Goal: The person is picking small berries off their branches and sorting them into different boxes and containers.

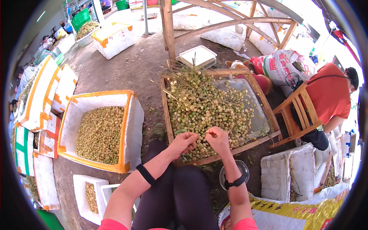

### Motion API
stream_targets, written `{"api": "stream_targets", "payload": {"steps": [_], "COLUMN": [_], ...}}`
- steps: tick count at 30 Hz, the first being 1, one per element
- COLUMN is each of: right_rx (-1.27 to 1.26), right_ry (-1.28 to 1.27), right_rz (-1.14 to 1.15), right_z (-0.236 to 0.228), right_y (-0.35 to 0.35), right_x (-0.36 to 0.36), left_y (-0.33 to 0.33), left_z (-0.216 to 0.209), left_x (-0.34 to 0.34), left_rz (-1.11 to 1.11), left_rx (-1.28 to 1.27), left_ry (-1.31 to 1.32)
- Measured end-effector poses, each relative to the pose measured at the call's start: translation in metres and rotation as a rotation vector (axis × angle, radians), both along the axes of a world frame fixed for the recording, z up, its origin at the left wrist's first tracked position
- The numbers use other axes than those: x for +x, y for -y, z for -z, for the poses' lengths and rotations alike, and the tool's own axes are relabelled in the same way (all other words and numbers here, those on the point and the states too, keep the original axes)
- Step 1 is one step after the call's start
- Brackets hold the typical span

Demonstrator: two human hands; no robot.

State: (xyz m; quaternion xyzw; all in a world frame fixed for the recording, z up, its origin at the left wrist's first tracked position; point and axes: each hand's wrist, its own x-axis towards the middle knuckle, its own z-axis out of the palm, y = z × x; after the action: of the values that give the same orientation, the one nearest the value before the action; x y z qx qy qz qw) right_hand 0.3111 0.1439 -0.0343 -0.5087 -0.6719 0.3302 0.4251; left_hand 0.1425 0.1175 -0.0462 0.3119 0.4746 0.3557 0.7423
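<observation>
My left hand (185, 143) and my right hand (217, 139) are close together over the near edge of a wood-framed mesh tray (260, 100). Both have thumb and fingers pinched together. Whatever sits between the fingertips is too small to make out. Beneath them, a heap of small round yellow-green fruits (207, 103) covers much of the mesh. Thin twigs and stalks (184, 82) stick up from the heap's far left part. Left of the tray stands a white foam box (134, 126) edged with orange tape, holding many loose fruits (100, 134) of the same kind.
Stacked foam boxes (46, 90) line the far left. A smaller foam box (79, 191) stands by my left leg, and a clear round tub (242, 168) under my right forearm. Right of the tray are a wooden chair (299, 113) and a person in red (327, 94). A yellow-white sack (283, 211) lies near right.
</observation>
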Motion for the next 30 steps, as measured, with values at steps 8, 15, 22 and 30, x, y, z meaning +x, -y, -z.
{"api": "stream_targets", "payload": {"steps": [8, 15, 22, 30], "right_rx": [0.311, -0.06, -0.101, -0.332], "right_ry": [0.214, 0.03, 0.776, 1.007], "right_rz": [-0.048, 0.151, 0.133, 0.051], "right_z": [0.0, 0.029, 0.037, 0.024], "right_y": [0.028, 0.006, -0.037, -0.059], "right_x": [-0.013, 0.008, 0.016, 0.01], "left_y": [0.003, 0.006, 0.001, -0.001], "left_z": [0.0, -0.004, -0.006, -0.015], "left_x": [0.004, 0.007, -0.002, 0.002], "left_rz": [0.194, 0.207, -0.101, -0.092], "left_rx": [0.021, 0.143, -0.031, -0.106], "left_ry": [0.064, 0.083, 0.189, 0.096]}}
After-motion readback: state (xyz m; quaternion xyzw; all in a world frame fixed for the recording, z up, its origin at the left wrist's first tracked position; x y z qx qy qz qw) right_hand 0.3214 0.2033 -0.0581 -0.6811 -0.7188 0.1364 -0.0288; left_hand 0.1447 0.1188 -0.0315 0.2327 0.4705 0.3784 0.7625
